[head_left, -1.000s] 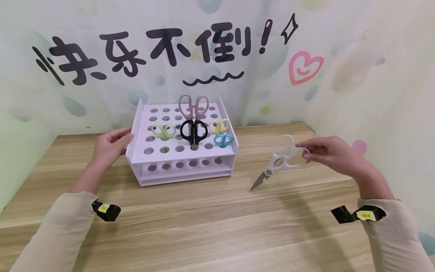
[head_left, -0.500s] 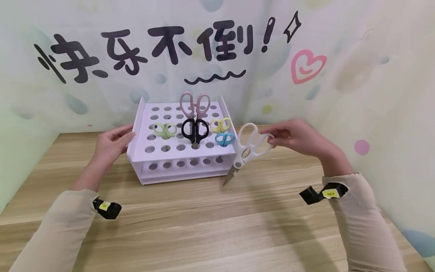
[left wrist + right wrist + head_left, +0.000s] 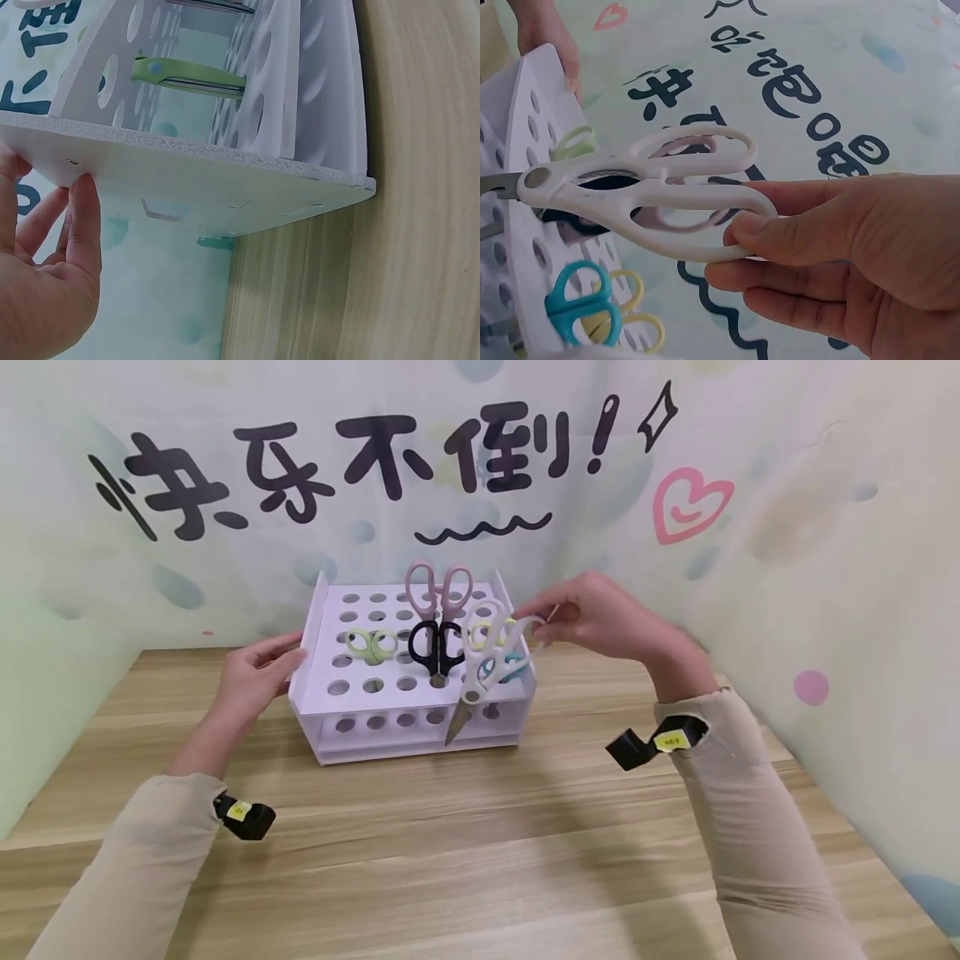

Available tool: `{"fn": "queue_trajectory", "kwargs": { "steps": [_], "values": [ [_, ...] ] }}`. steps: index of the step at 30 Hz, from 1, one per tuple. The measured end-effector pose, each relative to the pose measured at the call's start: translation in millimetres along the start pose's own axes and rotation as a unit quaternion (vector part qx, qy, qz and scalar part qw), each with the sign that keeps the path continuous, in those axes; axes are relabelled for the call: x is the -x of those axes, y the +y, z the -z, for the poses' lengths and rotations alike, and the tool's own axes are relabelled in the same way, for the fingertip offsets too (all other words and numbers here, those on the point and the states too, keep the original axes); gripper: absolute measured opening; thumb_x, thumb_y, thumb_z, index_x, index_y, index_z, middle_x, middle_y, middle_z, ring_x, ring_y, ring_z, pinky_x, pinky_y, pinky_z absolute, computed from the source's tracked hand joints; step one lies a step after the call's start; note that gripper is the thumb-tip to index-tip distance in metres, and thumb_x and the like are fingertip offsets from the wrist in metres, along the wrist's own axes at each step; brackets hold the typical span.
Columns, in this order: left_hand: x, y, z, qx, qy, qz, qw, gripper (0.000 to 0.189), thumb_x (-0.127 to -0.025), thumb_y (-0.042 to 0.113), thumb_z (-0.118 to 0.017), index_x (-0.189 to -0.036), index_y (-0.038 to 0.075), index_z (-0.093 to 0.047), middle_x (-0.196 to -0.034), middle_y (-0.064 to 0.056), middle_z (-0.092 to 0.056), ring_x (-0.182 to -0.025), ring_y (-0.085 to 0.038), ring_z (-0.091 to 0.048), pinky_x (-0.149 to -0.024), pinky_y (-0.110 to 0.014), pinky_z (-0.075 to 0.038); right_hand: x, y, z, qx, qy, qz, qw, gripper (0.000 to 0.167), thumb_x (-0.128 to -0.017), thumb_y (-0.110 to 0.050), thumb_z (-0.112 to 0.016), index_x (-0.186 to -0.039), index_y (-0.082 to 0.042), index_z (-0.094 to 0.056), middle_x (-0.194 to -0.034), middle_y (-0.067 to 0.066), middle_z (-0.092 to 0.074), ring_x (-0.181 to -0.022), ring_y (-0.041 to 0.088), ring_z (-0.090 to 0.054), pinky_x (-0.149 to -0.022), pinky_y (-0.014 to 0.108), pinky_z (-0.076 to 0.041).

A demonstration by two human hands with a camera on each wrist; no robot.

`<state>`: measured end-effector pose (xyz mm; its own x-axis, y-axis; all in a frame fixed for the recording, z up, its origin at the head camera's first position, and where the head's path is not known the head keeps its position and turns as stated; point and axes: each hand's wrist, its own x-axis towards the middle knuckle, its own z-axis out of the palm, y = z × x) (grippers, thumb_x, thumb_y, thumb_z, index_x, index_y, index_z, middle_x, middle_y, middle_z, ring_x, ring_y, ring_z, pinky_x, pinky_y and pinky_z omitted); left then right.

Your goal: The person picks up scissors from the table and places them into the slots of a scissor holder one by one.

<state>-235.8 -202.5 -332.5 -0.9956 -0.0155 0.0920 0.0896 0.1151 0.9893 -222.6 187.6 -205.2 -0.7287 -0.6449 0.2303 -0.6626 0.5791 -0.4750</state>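
My right hand (image 3: 592,614) pinches one handle loop of the white scissors (image 3: 667,195) between thumb and fingers. The scissors hang blades-down in front of the right part of a white rack (image 3: 416,697) with rows of round holes. In the head view they overlap yellow scissors (image 3: 639,289) and teal scissors (image 3: 581,311), which stand in the rack. Pink scissors (image 3: 420,585), black scissors (image 3: 425,647) and green scissors (image 3: 360,645) also stand there, handles up. My left hand (image 3: 258,672) rests its fingertips against the rack's left side panel (image 3: 210,180).
A wooden table (image 3: 420,860) carries the rack near its back edge. Behind hangs a pale curtain (image 3: 562,552) with black lettering and a pink heart. A black wrist camera (image 3: 652,743) sits on my right sleeve, another on the left.
My right hand has carried the white scissors leftward and up, from beside the rack to in front of its right part. My left hand stays at the side panel.
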Motion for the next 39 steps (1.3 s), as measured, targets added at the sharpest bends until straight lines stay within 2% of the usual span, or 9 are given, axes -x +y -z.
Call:
{"fn": "queue_trajectory", "kwargs": {
  "steps": [8,15,18,20,22,25,27,30,39],
  "values": [
    [-0.2,-1.0,-0.9,-0.017,0.007,-0.005,0.9998,0.054,-0.087,0.025,-0.063,-0.133,0.002,-0.047,-0.094,0.01,-0.056,-0.075,0.001,-0.057,-0.065,-0.015,-0.052,-33.9,-20,2,0.009,-0.011,-0.003,0.9999,0.027,-0.081,0.003,-0.066,-0.107,-0.003,-0.069,-0.089,0.005,-0.068,-0.076,0.015,-0.06,-0.067,0.024,-0.052],
    [-0.1,-1.6,-1.4,0.006,0.004,-0.014,0.9999,0.051,-0.086,0.023,-0.064,-0.131,0.003,-0.049,-0.094,0.007,-0.056,-0.076,-0.002,-0.058,-0.064,-0.016,-0.053,-56.6,-38,5,0.035,-0.011,0.017,0.9992,0.026,-0.082,0.002,-0.066,-0.106,-0.006,-0.07,-0.093,0.004,-0.068,-0.077,0.012,-0.059,-0.071,0.022,-0.052],
    [-2.9,-5.9,0.1,-0.002,0.002,-0.025,0.9997,0.051,-0.086,0.027,-0.065,-0.13,0.007,-0.052,-0.096,0.006,-0.057,-0.078,-0.003,-0.058,-0.066,-0.018,-0.053,-63.4,-45,6,0.035,-0.014,0.014,0.9992,0.026,-0.082,0.002,-0.065,-0.106,-0.007,-0.07,-0.091,0.003,-0.068,-0.076,0.011,-0.06,-0.069,0.022,-0.052],
    [-10.2,-15.5,4.1,0.027,0.004,-0.026,0.9993,0.045,-0.084,0.024,-0.068,-0.126,0.01,-0.058,-0.096,0.003,-0.059,-0.077,-0.006,-0.06,-0.063,-0.02,-0.054,-67.9,-50,7,0.038,-0.012,0.012,0.9991,0.026,-0.083,0.001,-0.065,-0.107,-0.007,-0.07,-0.091,0.002,-0.068,-0.076,0.01,-0.06,-0.067,0.023,-0.051],
    [-11.4,-17.1,5.1,0.016,0.004,-0.029,0.9994,0.045,-0.084,0.025,-0.067,-0.126,0.011,-0.058,-0.096,0.004,-0.059,-0.078,-0.005,-0.06,-0.064,-0.02,-0.054,-72.1,-52,7,0.042,-0.007,0.015,0.999,0.026,-0.083,0.001,-0.064,-0.107,-0.008,-0.07,-0.091,0.003,-0.068,-0.076,0.01,-0.06,-0.068,0.022,-0.051],
    [-10.9,-15.8,4.6,0.025,0.007,-0.026,0.9993,0.046,-0.084,0.023,-0.067,-0.127,0.007,-0.056,-0.094,0.006,-0.06,-0.076,-0.004,-0.06,-0.064,-0.019,-0.054,-78.2,-55,8,0.05,0.001,0.025,0.9984,0.026,-0.083,0.001,-0.064,-0.107,-0.008,-0.069,-0.092,0.003,-0.068,-0.077,0.01,-0.06,-0.071,0.022,-0.051],
    [-4.5,-6.8,0.8,-0.006,0.006,-0.024,0.9997,0.053,-0.086,0.025,-0.065,-0.131,0.003,-0.049,-0.093,0.01,-0.058,-0.076,-0.001,-0.059,-0.067,-0.018,-0.053,-81.4,-57,8,0.048,0.005,0.029,0.9984,0.026,-0.083,0.002,-0.063,-0.107,-0.007,-0.069,-0.092,0.004,-0.068,-0.078,0.011,-0.06,-0.073,0.021,-0.051],
    [-2.6,-3.0,-0.6,-0.001,0.009,-0.014,0.9999,0.054,-0.087,0.022,-0.064,-0.133,0.0,-0.046,-0.091,0.011,-0.058,-0.075,0.001,-0.059,-0.065,-0.016,-0.052,-86.3,-59,10,0.044,0.01,0.032,0.9985,0.025,-0.084,0.003,-0.063,-0.106,-0.006,-0.07,-0.094,0.004,-0.067,-0.079,0.01,-0.059,-0.075,0.021,-0.051],
    [-1.9,-2.5,0.2,0.002,0.013,-0.014,0.9998,0.053,-0.088,0.02,-0.063,-0.132,-0.002,-0.045,-0.09,0.012,-0.058,-0.075,0.002,-0.058,-0.064,-0.015,-0.052,-95.5,-71,10,0.039,0.03,0.029,0.9984,0.024,-0.085,-0.003,-0.063,-0.108,-0.009,-0.069,-0.095,0.0,-0.067,-0.077,0.007,-0.062,-0.071,0.019,-0.051]
  ]
}}
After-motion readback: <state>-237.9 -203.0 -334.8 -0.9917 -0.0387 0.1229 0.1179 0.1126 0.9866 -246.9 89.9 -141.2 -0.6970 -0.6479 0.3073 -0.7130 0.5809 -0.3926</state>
